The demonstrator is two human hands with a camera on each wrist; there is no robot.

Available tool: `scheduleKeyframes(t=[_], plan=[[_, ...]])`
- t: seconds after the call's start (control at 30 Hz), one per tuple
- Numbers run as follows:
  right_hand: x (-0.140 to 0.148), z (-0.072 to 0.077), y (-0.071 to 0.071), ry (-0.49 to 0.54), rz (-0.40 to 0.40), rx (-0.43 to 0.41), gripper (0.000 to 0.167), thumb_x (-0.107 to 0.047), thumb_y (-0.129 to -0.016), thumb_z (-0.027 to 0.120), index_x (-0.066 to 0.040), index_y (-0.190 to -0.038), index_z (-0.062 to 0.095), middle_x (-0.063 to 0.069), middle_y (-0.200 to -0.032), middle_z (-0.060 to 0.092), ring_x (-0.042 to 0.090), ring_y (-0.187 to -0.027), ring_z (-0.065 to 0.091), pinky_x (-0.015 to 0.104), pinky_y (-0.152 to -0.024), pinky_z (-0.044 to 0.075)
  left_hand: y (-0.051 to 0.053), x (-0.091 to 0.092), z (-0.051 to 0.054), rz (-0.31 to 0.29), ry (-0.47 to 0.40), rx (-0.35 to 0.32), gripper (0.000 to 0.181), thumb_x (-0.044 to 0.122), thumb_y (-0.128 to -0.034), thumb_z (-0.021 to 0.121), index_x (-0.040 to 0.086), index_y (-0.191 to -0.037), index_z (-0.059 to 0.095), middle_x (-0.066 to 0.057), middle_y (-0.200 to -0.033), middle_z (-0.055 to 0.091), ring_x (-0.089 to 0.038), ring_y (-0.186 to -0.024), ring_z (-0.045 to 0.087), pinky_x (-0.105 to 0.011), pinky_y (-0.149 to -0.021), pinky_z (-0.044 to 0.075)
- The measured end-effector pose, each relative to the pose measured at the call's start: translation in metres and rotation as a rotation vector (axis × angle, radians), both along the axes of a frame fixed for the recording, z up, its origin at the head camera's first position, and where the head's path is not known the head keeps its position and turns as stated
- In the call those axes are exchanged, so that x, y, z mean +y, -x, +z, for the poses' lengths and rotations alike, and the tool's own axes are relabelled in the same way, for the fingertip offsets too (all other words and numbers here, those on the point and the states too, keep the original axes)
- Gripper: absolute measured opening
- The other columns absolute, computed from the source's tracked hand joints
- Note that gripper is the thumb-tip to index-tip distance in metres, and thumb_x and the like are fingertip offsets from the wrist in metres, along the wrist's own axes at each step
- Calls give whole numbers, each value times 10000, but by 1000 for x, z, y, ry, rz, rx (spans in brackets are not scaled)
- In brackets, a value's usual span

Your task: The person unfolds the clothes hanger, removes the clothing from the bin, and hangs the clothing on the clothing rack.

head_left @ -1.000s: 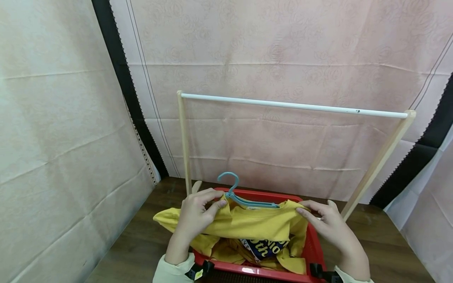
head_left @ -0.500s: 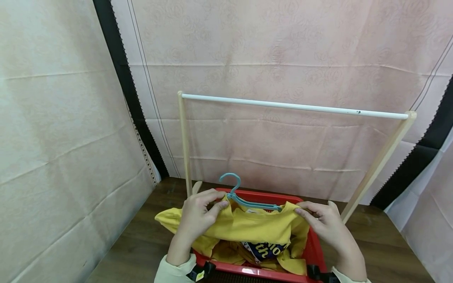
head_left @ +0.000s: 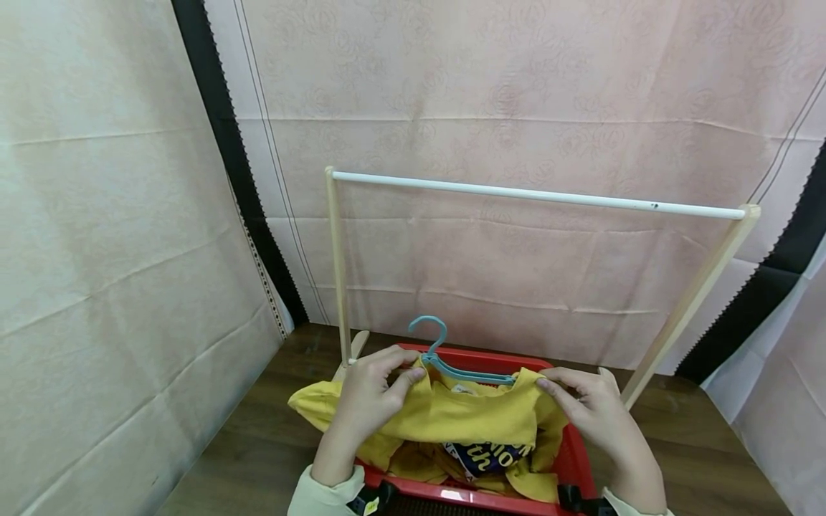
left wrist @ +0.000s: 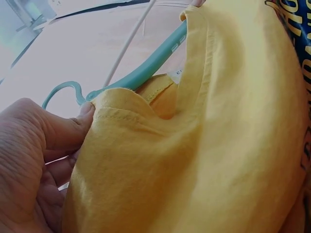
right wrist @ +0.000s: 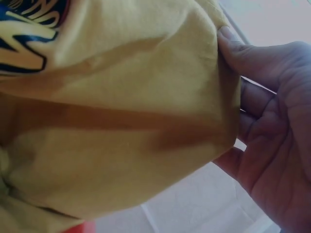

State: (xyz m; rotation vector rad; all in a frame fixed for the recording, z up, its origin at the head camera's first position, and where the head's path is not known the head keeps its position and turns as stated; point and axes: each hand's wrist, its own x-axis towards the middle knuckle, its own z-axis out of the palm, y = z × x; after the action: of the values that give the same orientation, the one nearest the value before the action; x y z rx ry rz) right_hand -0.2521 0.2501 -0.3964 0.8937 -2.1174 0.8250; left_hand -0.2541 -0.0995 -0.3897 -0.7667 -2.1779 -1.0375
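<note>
A yellow shirt (head_left: 464,419) with a dark printed patch is held up over a red basket (head_left: 574,459). The left hand (head_left: 371,398) pinches its left shoulder beside the collar; in the left wrist view that thumb (left wrist: 73,126) presses the cloth near the hanger's neck. On the other shoulder the right hand (head_left: 600,408) grips the fabric between thumb and fingers, as the right wrist view shows of the hand (right wrist: 272,111) too. A blue hanger (head_left: 477,375) lies within the neck opening, its hook standing up above the collar; the ends of its arms are hidden by cloth.
Behind the basket stands a rack with a white bar (head_left: 535,194) and pale wooden posts, one on each side. More yellow cloth (head_left: 416,462) lies in the basket. The brown wooden table (head_left: 245,430) is enclosed by light curtains.
The left hand, the hanger and the left part of the shirt have shifted slightly to the right. The right hand has moved slightly left, and both hands keep their grip.
</note>
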Motion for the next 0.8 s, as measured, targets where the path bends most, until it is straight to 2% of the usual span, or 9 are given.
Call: scheduleKeyframes(t=[0.07,0.13,0.2,0.3,0.37,0.43,0.57,0.8], plan=[[0,0,0,17,21,-8,319,94,-774,796,-181,-936,782,-101,-840,739,-28,-617,588,135,-586,458,0,1,0,-1,7,1,112,277,-946,727,236,-1043,765,206,-972,686,24,-743,589,-227,-630,497],[-1,0,-1,26,22,-11,319,95,-776,794,-180,-937,783,-93,-840,742,-26,-614,588,132,-580,456,0,2,-1,-15,10,-2,101,272,-948,725,236,-1035,760,201,-967,683,19,-746,588,-231,-639,497],[-3,1,-1,20,8,3,324,79,-772,802,-199,-937,785,-104,-833,741,-39,-590,557,104,-625,395,0,4,-1,-35,13,-4,94,269,-945,727,232,-1027,756,194,-965,684,10,-761,593,-240,-655,502],[-7,0,-2,22,6,-20,321,65,-794,795,-211,-957,782,-99,-866,746,-27,-653,606,84,-678,405,0,6,-2,-54,24,-12,97,269,-940,733,228,-1025,755,190,-970,686,9,-792,602,-247,-680,508],[-10,0,-3,31,10,-40,321,70,-803,787,-205,-969,780,-85,-886,748,3,-707,643,79,-730,426,0,7,-2,-50,38,-13,107,280,-939,733,231,-1031,757,194,-973,686,11,-788,597,-243,-674,504],[-14,-1,-3,48,17,-73,318,81,-817,774,-194,-976,777,-73,-908,748,41,-780,680,115,-698,494,0,8,-3,-41,46,-14,117,290,-939,732,234,-1037,758,197,-970,684,12,-769,588,-237,-659,496],[-18,-2,-4,57,23,-74,311,88,-818,770,-179,-977,779,-62,-908,749,55,-778,683,124,-691,501,0,9,-3,-29,51,-22,122,302,-941,728,248,-1045,758,205,-981,684,13,-747,573,-232,-638,482],[-24,1,-4,54,82,-84,302,100,-818,764,-157,-977,781,-43,-921,758,79,-802,704,139,-710,521,-2,10,-2,-31,43,-36,109,300,-938,731,268,-1041,751,222,-972,674,4,-702,536,-232,-611,463]])
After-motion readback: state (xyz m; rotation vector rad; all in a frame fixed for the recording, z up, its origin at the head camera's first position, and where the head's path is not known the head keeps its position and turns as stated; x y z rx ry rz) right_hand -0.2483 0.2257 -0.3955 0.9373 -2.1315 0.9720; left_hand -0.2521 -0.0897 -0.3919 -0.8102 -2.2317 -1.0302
